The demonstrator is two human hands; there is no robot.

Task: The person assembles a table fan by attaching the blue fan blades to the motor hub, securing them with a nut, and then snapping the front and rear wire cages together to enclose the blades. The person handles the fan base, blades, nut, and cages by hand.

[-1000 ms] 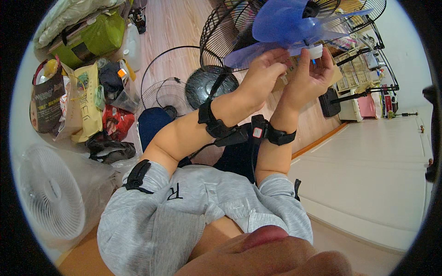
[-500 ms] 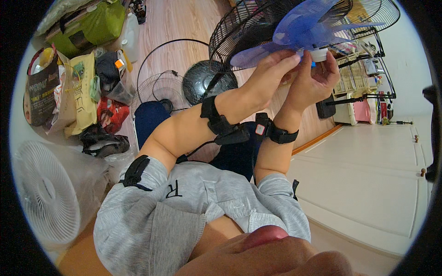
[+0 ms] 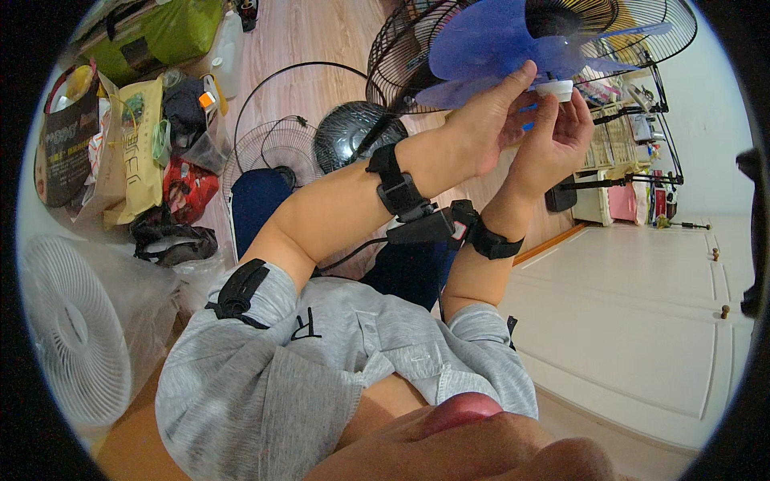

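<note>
The blue fan blade (image 3: pixel 481 50) stands in front of me at the top of the view, mounted on a fan with a black wire rear grille (image 3: pixel 393 70). At its hub is a white round cap (image 3: pixel 554 90). My right hand (image 3: pixel 552 143) has its thumb and fingers closed around that cap. Just left of it, my left hand (image 3: pixel 496 112) holds its thumb stretched up beside the blade, apart from the fingers. Those fingertips are partly hidden behind my right hand. Small bright blue patches show between the hands; I cannot make out what they are.
On the wooden floor lie a round wire grille (image 3: pixel 277 156) and a shiny black fan base (image 3: pixel 358 136). Several bags (image 3: pixel 143 144) crowd the left side. A plastic-wrapped white fan (image 3: pixel 76 329) stands lower left. White cabinet doors (image 3: pixel 626 313) are at right, below a shelf rack (image 3: pixel 613 136).
The blue blade has turned at its hub. My left hand has shifted slightly right and down, its thumb now raised away from the fingers. My right hand stays at the white cap.
</note>
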